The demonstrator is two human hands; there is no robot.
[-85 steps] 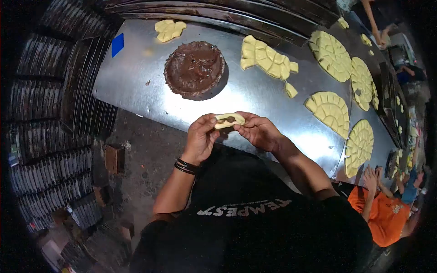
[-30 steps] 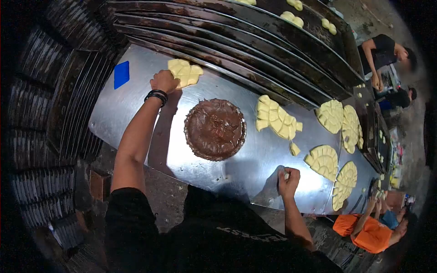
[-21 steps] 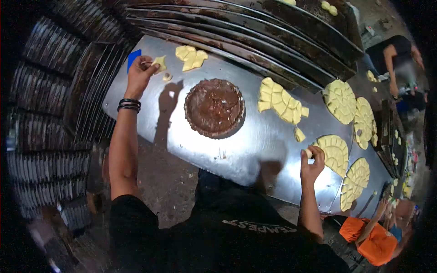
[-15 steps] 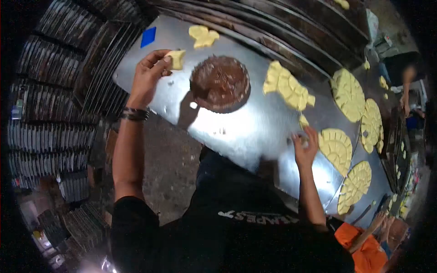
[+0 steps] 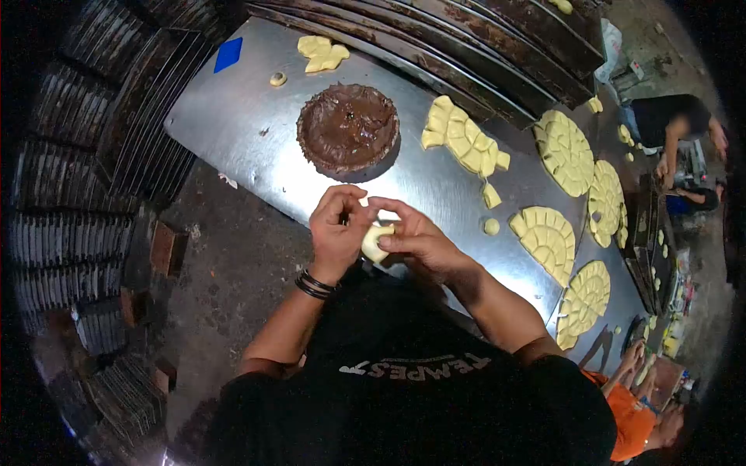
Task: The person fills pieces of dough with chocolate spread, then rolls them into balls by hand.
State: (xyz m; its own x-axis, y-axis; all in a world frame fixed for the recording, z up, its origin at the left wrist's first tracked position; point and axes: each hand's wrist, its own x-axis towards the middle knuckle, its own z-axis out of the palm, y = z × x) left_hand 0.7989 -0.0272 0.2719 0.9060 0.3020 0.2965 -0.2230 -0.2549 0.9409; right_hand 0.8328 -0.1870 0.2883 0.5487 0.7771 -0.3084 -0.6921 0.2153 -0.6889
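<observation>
My left hand [image 5: 336, 233] and my right hand [image 5: 420, 245] meet at the near edge of the metal table. Between them is a pale yellow piece of dough [image 5: 374, 243]. My right thumb presses on its face; the left fingers are curled in a pinch against its upper side, partly hiding it. Just beyond my hands sits a round mass of dark brown paste [image 5: 348, 124] with a rough raised rim. Further off to the left lies a small dough ball [image 5: 278, 78] with a dark spot on top.
Cut dough slabs [image 5: 465, 136] and fan-shaped portions [image 5: 546, 242] lie along the right of the table. A blue scraper-like piece [image 5: 228, 55] is at the far left corner. Dark trays [image 5: 435, 46] are stacked behind. A person in orange [image 5: 628, 419] and another in black [image 5: 672, 124] are nearby.
My left hand has let go of a dough piece, leaving a ball at the far left, and come back toward me. My right hand has moved left from the cut dough. Both now meet around a dough piece.
</observation>
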